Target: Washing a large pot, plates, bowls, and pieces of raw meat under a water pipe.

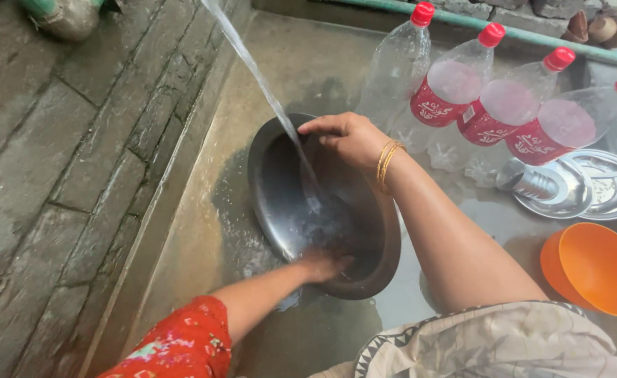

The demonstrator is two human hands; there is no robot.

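To my left a wall of grey stone blocks (63,161) runs beside the wet concrete washing floor (203,210). A stream of water (252,70) slants down from above into the dark metal basin (378,245), which sits tilted on that floor in front of me. My left hand (322,266) reaches in low from the near rim, arm in a red patterned sleeve (182,346), its palm pressed flat against the basin's inside where the water splashes; the fingers are blurred, so I cannot tell how they lie. My right hand (347,136), gold bangles (387,164) at the wrist, curls over the far rim and grips it, forearm slanting across the basin. Behind stand four clear plastic bottles (455,94) with red caps. Further right lie steel plates (602,185), a steel cup (532,183) and an orange bowl (595,269).
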